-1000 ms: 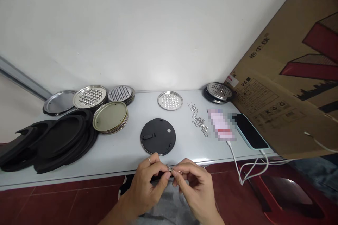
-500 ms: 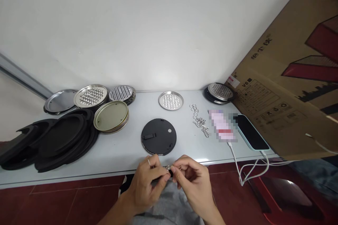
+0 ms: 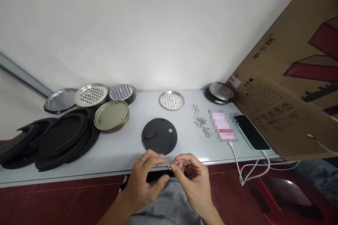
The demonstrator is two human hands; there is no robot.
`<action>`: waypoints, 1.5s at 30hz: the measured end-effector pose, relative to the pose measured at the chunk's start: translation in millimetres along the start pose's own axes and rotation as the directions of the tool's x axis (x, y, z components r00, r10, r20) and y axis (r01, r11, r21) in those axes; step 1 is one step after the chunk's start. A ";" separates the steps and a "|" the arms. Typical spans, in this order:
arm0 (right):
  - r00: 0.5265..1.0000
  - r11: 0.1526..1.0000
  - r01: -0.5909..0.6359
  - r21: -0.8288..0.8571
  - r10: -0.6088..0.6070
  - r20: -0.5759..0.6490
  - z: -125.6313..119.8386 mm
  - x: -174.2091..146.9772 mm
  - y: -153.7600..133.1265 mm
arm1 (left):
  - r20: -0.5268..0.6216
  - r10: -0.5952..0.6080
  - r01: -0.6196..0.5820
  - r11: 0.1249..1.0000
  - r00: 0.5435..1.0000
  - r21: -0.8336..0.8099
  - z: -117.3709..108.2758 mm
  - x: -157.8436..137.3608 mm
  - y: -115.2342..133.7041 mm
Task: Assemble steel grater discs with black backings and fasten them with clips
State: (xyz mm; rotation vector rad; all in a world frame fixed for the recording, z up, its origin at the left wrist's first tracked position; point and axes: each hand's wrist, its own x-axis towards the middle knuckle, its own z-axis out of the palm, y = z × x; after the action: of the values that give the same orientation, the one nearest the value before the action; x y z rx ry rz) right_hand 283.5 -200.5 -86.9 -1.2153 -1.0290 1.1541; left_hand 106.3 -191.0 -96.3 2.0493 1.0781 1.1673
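Over the table's front edge, my right hand [image 3: 194,179] pinches a small wire-like metal ring [image 3: 174,162] between thumb and fingers, with a small shiny metal piece at its left end. My left hand [image 3: 148,179] is just left of it, thumb and fingers apart and holding nothing. Just beyond both hands lies a black round disc [image 3: 160,137] with a clip-like bar and a pale dot. To its right is a loose group of metal rings [image 3: 194,109] and metal clips [image 3: 202,126].
A perforated metal grater disc [image 3: 171,100] lies near the wall. Grater stacks, gold-toned discs [image 3: 111,116] and black round covers [image 3: 63,135] fill the left. Rightward are a blurred pink item [image 3: 223,126], a cabled phone [image 3: 253,132], another grater stack [image 3: 221,92] and a cardboard box [image 3: 285,88].
My left fingers have opened and drawn off the small metal piece. My right hand keeps its pinch, and the ring now shows more clearly. The view has shifted slightly.
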 end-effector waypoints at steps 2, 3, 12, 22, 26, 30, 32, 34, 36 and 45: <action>1.000 1.000 -0.003 0.009 0.003 0.015 2.8 -0.9 2.2 | 0.015 0.029 -0.030 0.999 0.999 0.045 0.2 1.9 2.7; 1.000 1.000 -0.005 0.014 0.004 0.019 4.3 -1.4 3.3 | 0.018 0.034 -0.035 0.998 0.999 0.058 0.4 2.4 3.8; 0.968 0.950 0.193 -0.245 -0.144 0.204 13.5 -3.4 4.8 | 0.027 -0.264 0.265 0.962 0.964 -0.072 -11.7 3.4 -0.1; 0.949 0.927 0.241 -0.287 -0.163 0.270 26.6 3.8 15.1 | 0.002 -0.346 0.340 0.920 0.938 -0.197 -15.5 9.5 -13.6; 0.956 0.909 0.264 -0.324 -0.200 0.216 21.7 9.8 20.3 | 0.062 -0.243 0.238 0.968 0.968 0.078 -31.7 20.3 -30.9; 0.951 0.850 0.308 -0.427 -0.258 0.171 8.7 20.3 28.8 | 0.173 -0.205 0.128 0.919 0.963 0.372 -45.2 29.2 -56.9; 0.951 0.830 0.309 -0.465 -0.259 0.171 1.4 26.0 33.8 | 0.216 -0.204 0.099 0.903 0.955 0.418 -42.8 27.7 -64.9; 0.954 0.834 0.298 -0.464 -0.247 0.169 -5.8 31.5 38.2 | 0.201 -0.190 0.089 0.901 0.961 0.426 -35.7 23.2 -66.3; 0.958 0.848 0.286 -0.445 -0.243 0.153 -13.9 37.4 41.2 | 0.161 -0.184 0.101 0.901 0.970 0.422 -27.0 18.2 -62.0; 0.934 0.797 0.344 -0.497 -0.345 0.093 -43.3 52.6 36.7 | 0.057 -0.137 0.107 0.925 0.989 0.366 10.8 18.2 -43.0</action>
State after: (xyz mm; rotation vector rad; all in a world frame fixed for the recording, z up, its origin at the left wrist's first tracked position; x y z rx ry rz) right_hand 330.3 -155.0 -128.4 -1.3523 -1.5454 0.6037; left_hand 105.2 -153.4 -126.0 2.2412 1.4452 0.8623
